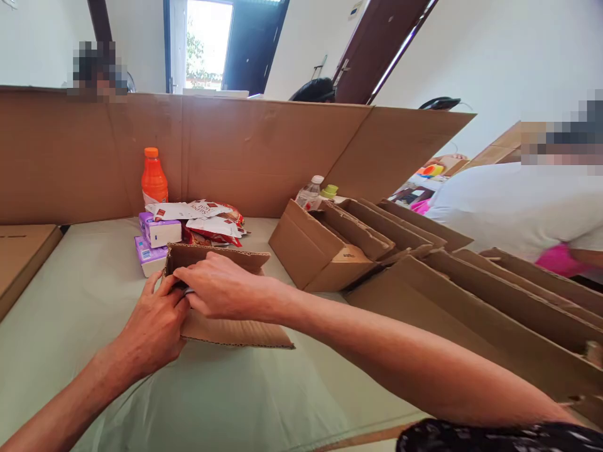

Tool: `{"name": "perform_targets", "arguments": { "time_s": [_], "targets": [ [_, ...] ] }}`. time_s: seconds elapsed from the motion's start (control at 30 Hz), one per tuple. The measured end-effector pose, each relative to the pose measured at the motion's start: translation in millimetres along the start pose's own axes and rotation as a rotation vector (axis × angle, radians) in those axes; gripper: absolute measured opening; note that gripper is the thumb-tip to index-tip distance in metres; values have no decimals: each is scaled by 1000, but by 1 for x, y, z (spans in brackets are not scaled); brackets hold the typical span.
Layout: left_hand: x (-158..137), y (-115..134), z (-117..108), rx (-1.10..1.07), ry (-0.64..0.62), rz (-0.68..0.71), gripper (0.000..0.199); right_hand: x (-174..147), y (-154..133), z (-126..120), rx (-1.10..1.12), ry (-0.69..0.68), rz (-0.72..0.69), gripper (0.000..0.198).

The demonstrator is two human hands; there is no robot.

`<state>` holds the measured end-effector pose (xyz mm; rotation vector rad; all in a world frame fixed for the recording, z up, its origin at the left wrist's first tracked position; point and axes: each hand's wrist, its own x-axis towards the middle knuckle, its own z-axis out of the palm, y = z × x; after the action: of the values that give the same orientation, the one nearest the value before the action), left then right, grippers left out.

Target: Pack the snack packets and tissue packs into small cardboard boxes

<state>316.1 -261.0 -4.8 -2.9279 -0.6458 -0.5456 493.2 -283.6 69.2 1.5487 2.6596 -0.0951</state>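
Observation:
A small open cardboard box (245, 333) lies on the pale green cloth in front of me, its flaps spreading to the right. My left hand (160, 320) is closed around the box's left end, fingers over its edge. My right hand (221, 285) reaches across into the same end, fingers curled and close to the left fingers. A small grey, shiny bit (188, 291) shows between the two hands; what it belongs to is hidden. Just behind the box are purple tissue packs (162, 232) and red-and-white snack packets (214, 223).
An orange bottle (154, 179) stands before a tall cardboard screen (264, 150). Several open cardboard boxes (301, 251) fill the right side, with a clear bottle (311, 191) behind them. Flat cardboard (26, 257) lies at the left. A person in white (499, 201) is at the right.

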Motion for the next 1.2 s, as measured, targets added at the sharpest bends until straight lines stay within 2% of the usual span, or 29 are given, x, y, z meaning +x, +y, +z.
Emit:
{"name": "perform_targets", "arguments": {
  "time_s": [0.1, 0.2, 0.33, 0.43, 0.47, 0.53, 0.6, 0.67, 0.8, 0.93, 1.0, 1.1, 1.2],
  "targets": [
    [-2, -1, 1, -22, 14, 10, 29, 8, 8, 16, 20, -77, 24, 23],
    [-2, -3, 2, -16, 18, 15, 27, 11, 21, 32, 69, -54, 3, 23],
    [-3, -3, 3, -6, 18, 5, 27, 9, 35, 40, 159, 150, 53, 30],
    [-4, -1, 3, 11, 15, 4, 25, 2, 46, 44, 301, 394, 177, 31],
    [-5, -1, 3, 18, 14, 4, 23, -1, 50, 46, 331, 437, 224, 30],
    [-5, 0, 2, 35, 16, 5, 21, -8, 55, 51, 329, 399, 303, 28],
    [-5, 1, 2, 56, 24, 2, 20, -16, 60, 54, 276, 260, 334, 26],
    [-4, 1, 2, 72, 27, -2, 21, -22, 63, 53, 223, 130, 317, 22],
    [-3, 0, 2, 84, 6, -3, 23, -28, 58, 40, 106, -8, 273, 13],
    [-3, 0, 2, 66, 3, -11, 23, -14, 42, 33, 5, -49, 223, 24],
    [-3, 0, 1, 61, -1, -17, 23, -5, 37, 34, -8, -56, 209, 24],
    [-3, 0, 0, 60, -25, -18, 22, 0, 40, 36, 2, -30, 242, 23],
    [-3, 0, 0, 60, -47, -18, 24, -8, 48, 40, 51, 23, 275, 36]
  ]
}}
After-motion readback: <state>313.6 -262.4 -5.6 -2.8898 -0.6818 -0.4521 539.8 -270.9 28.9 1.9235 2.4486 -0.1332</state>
